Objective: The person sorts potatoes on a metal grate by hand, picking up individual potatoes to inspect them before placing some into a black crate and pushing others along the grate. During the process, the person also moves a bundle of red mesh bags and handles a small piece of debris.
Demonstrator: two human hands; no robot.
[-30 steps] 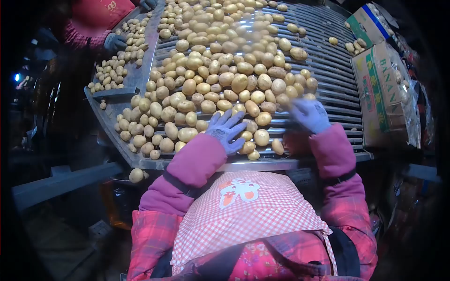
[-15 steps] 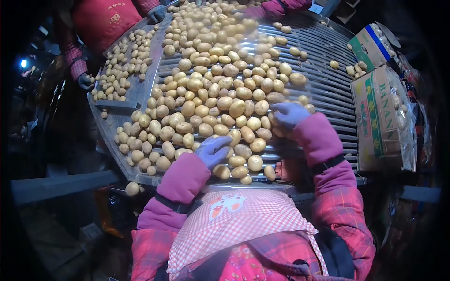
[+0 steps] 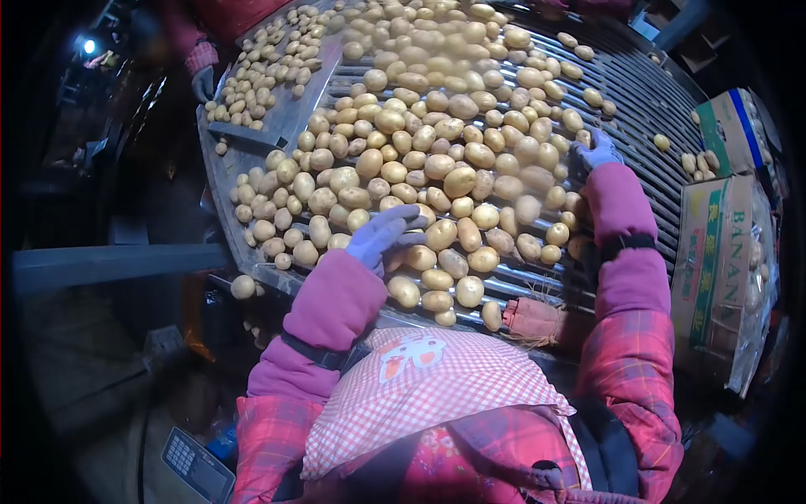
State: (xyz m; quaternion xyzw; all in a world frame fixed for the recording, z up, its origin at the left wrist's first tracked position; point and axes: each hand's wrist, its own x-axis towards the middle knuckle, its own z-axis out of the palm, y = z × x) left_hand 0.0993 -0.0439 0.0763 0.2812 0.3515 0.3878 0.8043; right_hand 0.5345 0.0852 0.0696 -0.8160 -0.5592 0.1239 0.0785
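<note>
Many potatoes [image 3: 460, 182] lie spread over a grading table of metal rollers [image 3: 638, 181]. My left hand [image 3: 379, 238], in a lavender glove, rests over the near potatoes with its fingers stretched out and the thumb apart. Its fingertips touch or nearly touch potatoes. Farther off, at the right edge of the pile, my right hand [image 3: 601, 152] wears the same kind of glove. Its fingers are apart and slightly bent beside a potato [image 3: 584, 136]; no firm grip shows. Some potatoes near the middle are blurred.
On the right stand cardboard boxes, one a BANANA box [image 3: 714, 269] holding bagged potatoes. A reddish wrapped block [image 3: 534, 321] sits at the near edge. Smaller potatoes fill a side tray [image 3: 248, 133], where a co-worker's gloved hand [image 3: 203, 85] rests. A keypad device [image 3: 197, 464] is lower left.
My right hand has moved away from me and rightward along the pile's edge. My left hand has shifted slightly forward, its fingers straighter. The camera view has turned, moving the scene rightward.
</note>
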